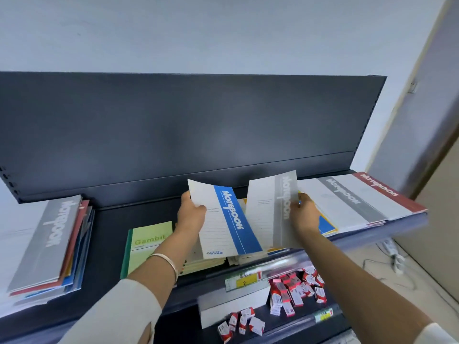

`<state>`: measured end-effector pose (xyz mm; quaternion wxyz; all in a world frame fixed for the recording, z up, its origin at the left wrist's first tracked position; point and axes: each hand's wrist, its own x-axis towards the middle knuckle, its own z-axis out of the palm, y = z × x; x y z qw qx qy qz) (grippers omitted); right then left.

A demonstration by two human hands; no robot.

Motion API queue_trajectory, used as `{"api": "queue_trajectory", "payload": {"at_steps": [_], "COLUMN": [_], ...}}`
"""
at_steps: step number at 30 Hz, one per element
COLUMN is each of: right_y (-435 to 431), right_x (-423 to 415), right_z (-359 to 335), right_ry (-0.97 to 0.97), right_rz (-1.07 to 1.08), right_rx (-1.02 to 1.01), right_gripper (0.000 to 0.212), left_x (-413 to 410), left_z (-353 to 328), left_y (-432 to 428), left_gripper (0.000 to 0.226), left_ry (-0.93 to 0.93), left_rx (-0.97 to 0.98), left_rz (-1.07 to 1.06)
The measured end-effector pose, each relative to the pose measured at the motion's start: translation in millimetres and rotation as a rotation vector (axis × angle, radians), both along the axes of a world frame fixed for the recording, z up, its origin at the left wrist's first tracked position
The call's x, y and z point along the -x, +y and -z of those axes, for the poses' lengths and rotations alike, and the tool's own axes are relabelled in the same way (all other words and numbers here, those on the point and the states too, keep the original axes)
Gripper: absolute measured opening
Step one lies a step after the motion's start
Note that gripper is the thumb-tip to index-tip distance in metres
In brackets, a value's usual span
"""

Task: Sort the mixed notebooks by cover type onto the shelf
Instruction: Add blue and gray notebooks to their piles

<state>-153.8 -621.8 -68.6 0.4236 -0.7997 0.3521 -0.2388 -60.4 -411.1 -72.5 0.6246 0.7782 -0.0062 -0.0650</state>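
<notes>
Two grips clasp "Notebook" covers: left grip [191, 215] the blue-banded notebook [229, 220], right grip [304, 214] the grey-banded notebook [264, 212].

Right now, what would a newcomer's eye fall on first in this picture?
First, two notebooks held up over the shelf: the left hand grips a blue notebook, the right hand a grey notebook. Next, the stack at the shelf's left end, and the red boxes scattered below.
</notes>
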Motion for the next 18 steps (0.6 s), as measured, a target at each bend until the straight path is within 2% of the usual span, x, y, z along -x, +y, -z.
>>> {"api": "queue_trajectory", "payload": {"at_steps": [7, 10, 12, 14, 15, 17, 18], "right_y": [-50, -68, -78, -85, -88, -91, -93], "right_x": [10, 9, 8, 5, 4, 3, 2], "right_z": [3, 3, 2, 2, 2, 3, 4], "right_ry": [0.086, 0.137, 0.173, 0.182, 0.184, 0.186, 0.185], "right_rz": [0.101, 0.109, 0.114, 0.116, 0.110, 0.092, 0.079], "right_rx": [0.048, 0.081, 0.097, 0.102, 0.101, 0.095, 0.096], "right_gripper": [0.033, 0.034, 0.034, 0.033, 0.033, 0.034, 0.034], "left_x": [-12, -20, -22, -23, -24, -25, -26], "left_z": [11, 14, 19, 26, 30, 36, 38], "left_y": [-47, -71, -83, -90, -92, -96, -100], "left_gripper": [0.057, 0.073, 0.076, 0.073, 0.070, 0.063, 0.060], "left_ry": [0.052, 0.048, 0.013, -0.049, -0.086, -0.232, -0.307], "left_rx": [-0.089, -0.232, -0.341, -0.527, -0.689, -1.011, -1.083], "left_rz": [0.077, 0.155, 0.192, 0.239, 0.271, 0.370, 0.453]}}
